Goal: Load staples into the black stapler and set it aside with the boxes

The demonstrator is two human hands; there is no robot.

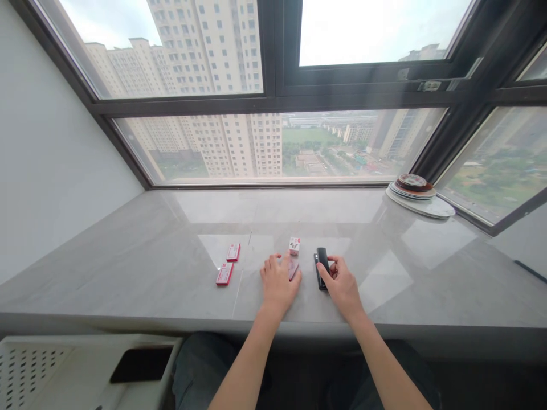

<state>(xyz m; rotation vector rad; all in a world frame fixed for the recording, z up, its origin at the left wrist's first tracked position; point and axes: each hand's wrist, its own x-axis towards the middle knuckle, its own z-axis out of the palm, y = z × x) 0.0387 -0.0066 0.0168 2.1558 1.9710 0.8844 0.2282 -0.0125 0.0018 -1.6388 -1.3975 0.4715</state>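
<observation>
My right hand [344, 286] grips a black stapler [322, 267] lying lengthwise on the grey countertop [171, 250], thumb on its near side and fingers round the right. To the left, my left hand [277, 285] rests on the counter with its thumb and index finger about a small pale pink flat piece [293, 269]. The fingers partly cover that piece, and I cannot make out its exact kind. Just beyond it stands a small white box [294, 245] with a dark picture and red marks. Two flat red-and-white boxes [224, 274] lie further left, nearly end to end.
A stack of plates [421, 196] stands in the far right corner by the window. Dark window frames [273, 104] border the counter's back. Below the front edge at left is a white plastic basket [81, 353] with a dark flat object [141, 365] on it.
</observation>
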